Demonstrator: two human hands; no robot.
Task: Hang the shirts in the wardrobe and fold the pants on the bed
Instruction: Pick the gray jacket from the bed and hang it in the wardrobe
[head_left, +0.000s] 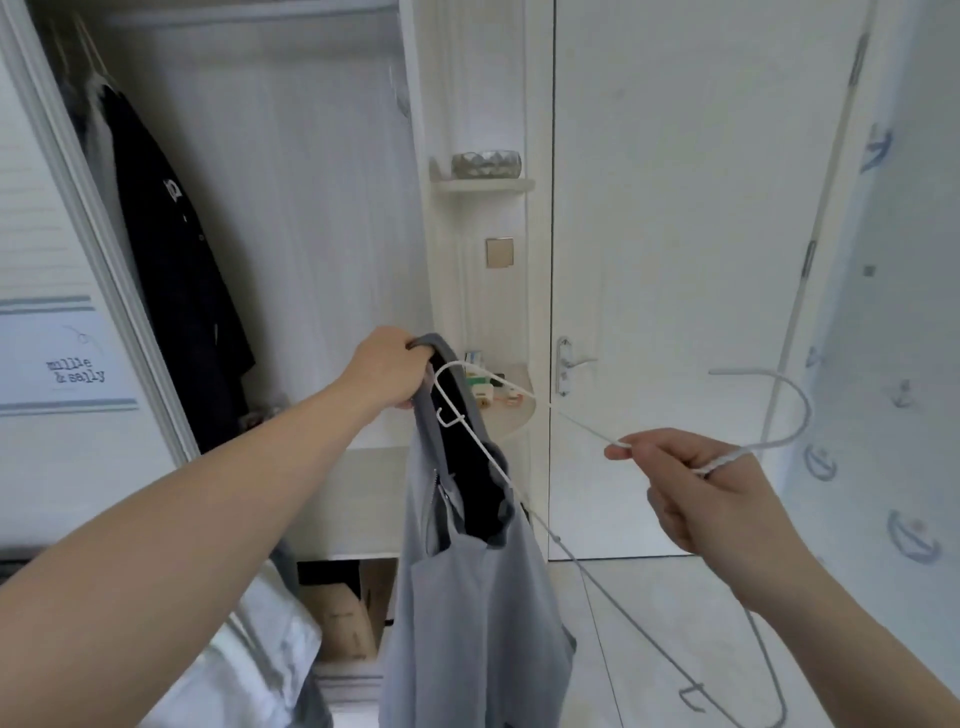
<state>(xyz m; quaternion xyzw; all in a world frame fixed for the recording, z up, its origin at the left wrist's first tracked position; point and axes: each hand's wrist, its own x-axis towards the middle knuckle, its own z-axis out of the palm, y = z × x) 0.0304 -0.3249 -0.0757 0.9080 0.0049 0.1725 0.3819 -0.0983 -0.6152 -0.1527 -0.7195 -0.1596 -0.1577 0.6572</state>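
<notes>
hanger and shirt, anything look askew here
Yes. The white hanger tilts steeply: one end is at the collar of the grey shirt, gripped by the left hand, while the rest sticks out toward the right hand.

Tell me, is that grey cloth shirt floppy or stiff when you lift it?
Probably floppy: the grey cloth shirt droops straight down in soft folds from the left hand gripping its collar. Likely light too, since one hand holds it up. It may slide off the thin white wire hanger in the right hand.
</notes>
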